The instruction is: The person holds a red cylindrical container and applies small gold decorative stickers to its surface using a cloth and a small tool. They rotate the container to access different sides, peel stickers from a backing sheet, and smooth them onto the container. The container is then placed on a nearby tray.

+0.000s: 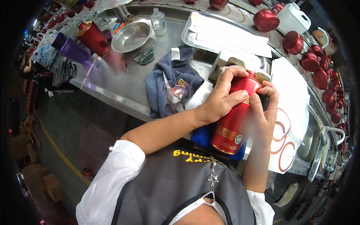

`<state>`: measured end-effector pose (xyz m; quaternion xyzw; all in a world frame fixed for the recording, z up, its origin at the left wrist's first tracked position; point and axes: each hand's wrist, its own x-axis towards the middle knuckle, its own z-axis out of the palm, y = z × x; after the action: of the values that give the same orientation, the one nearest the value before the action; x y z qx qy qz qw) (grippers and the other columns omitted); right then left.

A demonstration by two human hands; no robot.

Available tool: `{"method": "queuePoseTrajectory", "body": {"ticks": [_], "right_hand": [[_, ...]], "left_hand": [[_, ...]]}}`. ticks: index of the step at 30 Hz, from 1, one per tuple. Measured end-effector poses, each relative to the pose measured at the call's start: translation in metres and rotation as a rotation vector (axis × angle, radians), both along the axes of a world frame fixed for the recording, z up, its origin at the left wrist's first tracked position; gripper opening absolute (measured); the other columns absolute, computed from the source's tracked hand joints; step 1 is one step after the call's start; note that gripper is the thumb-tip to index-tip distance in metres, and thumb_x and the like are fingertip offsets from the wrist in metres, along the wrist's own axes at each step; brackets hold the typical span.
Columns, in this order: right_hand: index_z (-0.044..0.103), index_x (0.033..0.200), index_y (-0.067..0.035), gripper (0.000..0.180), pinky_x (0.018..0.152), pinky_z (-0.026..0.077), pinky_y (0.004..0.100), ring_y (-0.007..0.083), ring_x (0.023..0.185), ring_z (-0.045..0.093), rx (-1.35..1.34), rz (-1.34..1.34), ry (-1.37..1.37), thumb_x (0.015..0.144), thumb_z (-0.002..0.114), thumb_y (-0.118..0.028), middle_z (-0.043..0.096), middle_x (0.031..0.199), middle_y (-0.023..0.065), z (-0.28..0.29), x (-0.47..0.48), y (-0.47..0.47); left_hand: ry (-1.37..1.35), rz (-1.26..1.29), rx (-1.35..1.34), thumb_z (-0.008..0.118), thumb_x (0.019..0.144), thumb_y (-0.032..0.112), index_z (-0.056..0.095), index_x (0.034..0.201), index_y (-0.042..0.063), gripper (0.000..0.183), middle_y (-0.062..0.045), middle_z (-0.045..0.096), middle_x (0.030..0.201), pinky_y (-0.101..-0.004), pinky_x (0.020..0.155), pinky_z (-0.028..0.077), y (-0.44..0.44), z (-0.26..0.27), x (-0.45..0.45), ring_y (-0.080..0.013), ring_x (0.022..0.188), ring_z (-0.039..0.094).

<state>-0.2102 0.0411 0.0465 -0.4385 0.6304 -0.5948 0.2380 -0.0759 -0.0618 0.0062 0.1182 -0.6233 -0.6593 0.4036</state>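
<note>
A red bottle (234, 123) with gold lettering lies tilted before me, its neck pointing away and its base near my apron over a blue cloth (202, 137). My left hand (222, 98) wraps the bottle's upper side, thumb across its front and fingers near the shoulder. On the other side, my right hand (265, 104) has its thumb and bent fingertips at a small red and gold emblem near the shoulder. Behind the neck is a grey block-shaped holder (215, 67). Left of my hands, scissors (168, 87) and a crumpled clear plastic wrapper (180, 91) rest on a dark blue-grey cloth (157, 81).
The metal worktop holds a steel bowl (131, 37), a clear bottle (159, 22), another red bottle (93, 38) and a purple bottle (70, 48). White sheets lie in a metal tray (184, 35). Reddish rings (287, 157) rest on white paper at right. Several red bottles line the far side.
</note>
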Motion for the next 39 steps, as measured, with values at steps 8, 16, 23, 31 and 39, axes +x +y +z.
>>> {"method": "queuePoseTrajectory", "body": {"ticks": [8, 16, 23, 31, 39], "right_hand": [[0.055, 0.116, -0.008, 0.021, 0.116, 0.031, 0.0387, 0.0245, 0.135, 0.043, -0.071, 0.101, -0.002, 0.098, 0.064, -0.013, 0.046, 0.144, 0.0131, -0.001, -0.005, 0.003], [0.055, 0.116, -0.008, 0.019, 0.117, 0.030, 0.0384, 0.0244, 0.136, 0.043, -0.091, 0.098, 0.010, 0.099, 0.063, -0.014, 0.046, 0.144, 0.0131, -0.003, -0.003, 0.005], [0.057, 0.116, -0.008, 0.013, 0.117, 0.031, 0.0398, 0.0253, 0.137, 0.043, -0.116, 0.047, 0.083, 0.104, 0.055, -0.012, 0.047, 0.145, 0.0134, -0.031, -0.016, 0.001], [0.054, 0.133, -0.004, 0.030, 0.114, 0.036, 0.0385, 0.0242, 0.132, 0.048, -0.194, 0.048, 0.230, 0.104, 0.057, -0.011, 0.052, 0.140, 0.0143, -0.028, -0.016, 0.010], [0.063, 0.119, -0.001, 0.024, 0.071, 0.055, 0.0306, 0.0187, 0.076, 0.071, -0.078, 0.102, 0.479, 0.096, 0.067, -0.008, 0.074, 0.089, 0.0127, 0.044, -0.043, 0.013]], "left_hand": [[0.027, -0.056, 0.005, 0.061, 0.098, 0.017, 0.038, 0.143, 0.007, 0.051, -0.008, 0.040, 0.141, -0.0342, 0.117, 0.031, -0.001, -0.004, 0.004, -0.0177, 0.136, 0.039], [0.100, -0.019, 0.116, 0.057, 0.101, 0.017, 0.036, 0.146, 0.005, 0.051, -0.009, 0.043, 0.142, -0.0348, 0.116, 0.033, 0.004, -0.003, 0.004, -0.0178, 0.134, 0.043], [-0.105, 0.156, -0.850, 0.045, 0.103, 0.061, 0.064, 0.140, 0.018, 0.060, -0.011, 0.055, 0.141, -0.0577, 0.122, 0.023, -0.003, 0.002, 0.033, -0.0358, 0.140, 0.040], [-0.290, 0.018, -1.276, 0.040, 0.101, 0.066, 0.069, 0.135, 0.020, 0.064, -0.003, 0.074, 0.113, -0.0549, 0.125, 0.018, -0.034, 0.034, 0.024, -0.0286, 0.135, 0.046], [-0.255, 0.050, -1.397, 0.040, 0.100, 0.065, 0.068, 0.137, 0.023, 0.062, 0.000, 0.072, 0.090, -0.0501, 0.125, 0.023, -0.014, 0.033, 0.035, -0.0245, 0.131, 0.044]]}}
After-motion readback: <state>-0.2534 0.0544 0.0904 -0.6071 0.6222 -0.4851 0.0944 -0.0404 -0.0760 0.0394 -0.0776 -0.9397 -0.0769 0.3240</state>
